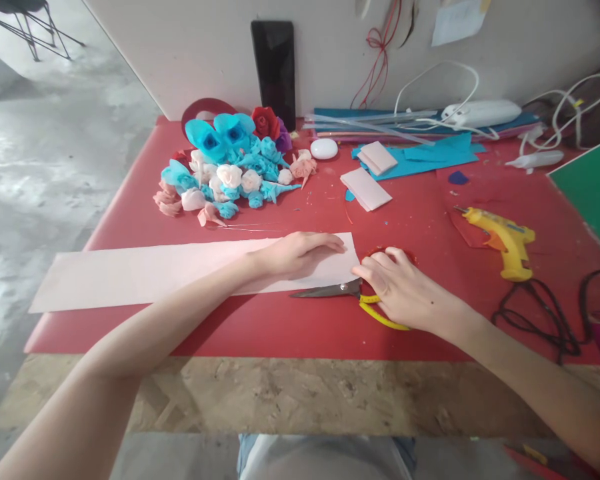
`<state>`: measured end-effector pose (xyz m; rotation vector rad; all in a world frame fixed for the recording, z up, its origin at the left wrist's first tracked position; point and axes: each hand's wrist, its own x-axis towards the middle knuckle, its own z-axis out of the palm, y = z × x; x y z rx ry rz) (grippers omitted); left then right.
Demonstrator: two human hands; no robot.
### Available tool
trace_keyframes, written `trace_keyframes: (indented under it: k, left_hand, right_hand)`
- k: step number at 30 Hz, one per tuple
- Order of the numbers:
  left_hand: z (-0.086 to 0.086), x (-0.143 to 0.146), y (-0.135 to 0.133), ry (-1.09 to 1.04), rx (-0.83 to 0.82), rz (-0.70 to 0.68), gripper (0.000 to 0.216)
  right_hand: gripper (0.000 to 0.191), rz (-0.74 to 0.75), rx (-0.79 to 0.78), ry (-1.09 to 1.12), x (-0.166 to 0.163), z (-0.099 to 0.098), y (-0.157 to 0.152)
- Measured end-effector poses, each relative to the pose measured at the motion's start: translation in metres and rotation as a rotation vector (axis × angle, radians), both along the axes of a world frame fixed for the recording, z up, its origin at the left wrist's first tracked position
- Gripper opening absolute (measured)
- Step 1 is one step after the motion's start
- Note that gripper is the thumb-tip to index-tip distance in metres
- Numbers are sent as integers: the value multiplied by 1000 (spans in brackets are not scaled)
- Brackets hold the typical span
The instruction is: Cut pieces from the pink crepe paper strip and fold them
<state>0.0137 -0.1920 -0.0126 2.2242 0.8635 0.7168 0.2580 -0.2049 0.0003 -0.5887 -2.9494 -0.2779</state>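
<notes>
A long, pale pink strip of paper (pixel 145 270) is lying across a red table cover (pixel 260 333), starting well to the left of the left hand and running beneath it toward the right hand. Beyond the left hand and to its left, a heap of paper flowers (pixel 230 177) is sitting in blue, white, pink and red. Farther beyond that hand, a dark phone (pixel 274 73) is leaning upright against the wall. The left hand (pixel 300 253) is resting palm down on the strip, its fingers lying close together and slightly bent. Just on the near side of the strip, scissors (pixel 330 291) are lying with their blades pointing left and their yellow handle partly under the right hand. Beyond the two hands, two folded pink papers (pixel 366 189) are lying near blue paper (pixel 430 157). The right hand (pixel 397 287) is curling its fingers at the strip's right end, the thumb reaching the corner; whether it is pinching the paper, I cannot tell. To its right, a yellow glue gun (pixel 505 240) is lying with a black cord (pixel 555 327).
</notes>
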Motion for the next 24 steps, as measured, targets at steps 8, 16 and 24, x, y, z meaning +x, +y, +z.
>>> trace_keyframes:
  k: [8,16,24]
  left_hand:
    - [-5,-1,1,-6,-19,8,28]
    - [-5,-3,2,27,-4,-3,33]
    - [-6,-5,2,42,18,-23,39]
  right_hand:
    - [40,17,44,-36,-11,0,-1]
    - [41,82,53,-32,-17,-2,2]
    - [36,182,89,-11,-12,3,7]
